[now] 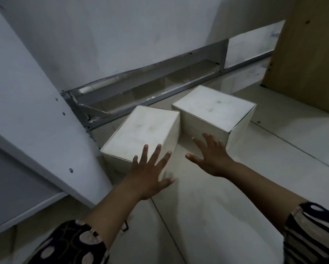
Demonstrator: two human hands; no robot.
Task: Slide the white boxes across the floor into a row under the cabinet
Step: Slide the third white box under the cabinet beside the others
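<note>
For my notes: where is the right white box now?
In the head view, the right white box stands on the floor right of centre, beside the left white box, before the cabinet's gap.

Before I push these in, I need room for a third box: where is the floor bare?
Bare floor lies in front of both hands, and more right of the right box, toward the wooden panel. It is tight where the left box nears the slanted white panel and the right box.

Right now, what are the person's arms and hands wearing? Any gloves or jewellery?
Both the left hand and right hand are bare, no gloves or rings visible. The left sleeve is dark with pale spots; the right sleeve has dark and cream stripes.
</note>
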